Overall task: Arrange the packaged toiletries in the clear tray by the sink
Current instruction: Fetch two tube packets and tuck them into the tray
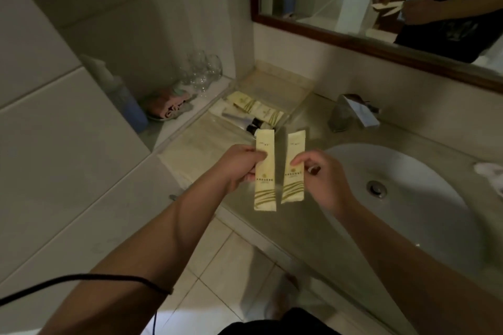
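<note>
Fingers of each hand, left hand [239,164] and right hand [324,174], pinch one upright packet mid-length.

Both forearms extended forward, bare. Left hand [239,164] pinches a packet [264,171] at mid-length, thumb on front. Right hand [324,179] pinches a second packet [294,168] by its edge, thumb and forefinger. Packets upright, side by side, not touching.

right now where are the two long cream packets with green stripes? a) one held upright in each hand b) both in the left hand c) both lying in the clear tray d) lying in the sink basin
a: the left hand pinches one long cream packet with green stripes and the right hand pinches the other cream packet, both upright in front of the clear plastic tray.
</note>
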`<state>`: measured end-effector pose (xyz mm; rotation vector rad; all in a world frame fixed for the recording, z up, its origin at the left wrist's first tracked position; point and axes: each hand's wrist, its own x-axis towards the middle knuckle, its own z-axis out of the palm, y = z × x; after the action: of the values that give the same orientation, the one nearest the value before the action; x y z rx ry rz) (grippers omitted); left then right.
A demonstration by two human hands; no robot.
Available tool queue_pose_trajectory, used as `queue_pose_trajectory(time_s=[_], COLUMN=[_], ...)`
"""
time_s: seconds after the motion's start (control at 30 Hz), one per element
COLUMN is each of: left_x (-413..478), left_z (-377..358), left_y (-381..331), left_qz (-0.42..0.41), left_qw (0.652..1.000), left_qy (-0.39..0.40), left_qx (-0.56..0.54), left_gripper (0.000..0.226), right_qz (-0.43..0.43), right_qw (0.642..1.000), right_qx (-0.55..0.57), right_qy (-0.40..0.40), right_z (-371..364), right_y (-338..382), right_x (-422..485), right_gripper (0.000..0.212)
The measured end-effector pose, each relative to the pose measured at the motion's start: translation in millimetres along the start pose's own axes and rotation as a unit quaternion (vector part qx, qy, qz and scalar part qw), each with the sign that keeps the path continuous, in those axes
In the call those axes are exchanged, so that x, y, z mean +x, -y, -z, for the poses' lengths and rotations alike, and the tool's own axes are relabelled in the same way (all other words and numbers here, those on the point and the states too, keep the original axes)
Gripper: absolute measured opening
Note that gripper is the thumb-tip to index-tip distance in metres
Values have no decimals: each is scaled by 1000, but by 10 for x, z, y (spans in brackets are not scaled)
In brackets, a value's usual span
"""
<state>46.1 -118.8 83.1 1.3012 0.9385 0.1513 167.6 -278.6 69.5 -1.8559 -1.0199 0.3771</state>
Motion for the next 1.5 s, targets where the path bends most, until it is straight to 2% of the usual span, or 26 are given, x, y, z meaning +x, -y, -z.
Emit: queue_pose_trajectory(time_s=[0.07,0.23,0.33,0.5,0.57,0.67,0.73,0.83,1.03,1.2,1.33,1.4,1.5], left_x=[128,460,674,1119,1332,1653,1885,2195,2673,2900,2907,2949,2996], left_z=[32,176,250,429,519,653,749,884,1065,1069,1042,1021,923], left_y=[-101,-329,-431,-534,-535,-596,-632,-701,-746,-691,-680,-663,-666], left_qz=[0,-3,17,47,63,93,105,118,160,94,49,53,77], left_qw=[1000,1000,998,987,983,978,974,972,976,980,975,974,976], left_qy=[-6,-28,-50,-90,-110,-137,-152,-156,-131,-172,-189,-199,-202], left_qx=[0,-5,-42,-126,-133,-126,-129,-133,-73,31,102,97,30], left_gripper=[23,23,22,23,15,4,2,8,14,4,20,14,15], right_qz=[9,-87,-125,-183,-204,-202,-238,-324,-373,-395,-394,-395,-394], right_qw=[999,979,978,974,972,979,970,943,919,911,915,915,916], right_qx=[24,170,148,123,114,31,-12,22,95,87,49,44,64], right_qy=[21,67,71,47,25,24,47,74,82,76,70,68,45], right_z=[-35,-138,-176,-306,-365,-424,-487,-618,-766,-751,-736,-738,-731], right_y=[-13,-26,-12,-84,-136,-159,-140,-128,-303,-361,-354,-361,-366], right_x=[200,675,903,1358,1536,1831,2031,2308,2531,2555,2606,2608,2567], right_gripper=[26,35,29,33,31,19,18,35,48,42,17,14,20])
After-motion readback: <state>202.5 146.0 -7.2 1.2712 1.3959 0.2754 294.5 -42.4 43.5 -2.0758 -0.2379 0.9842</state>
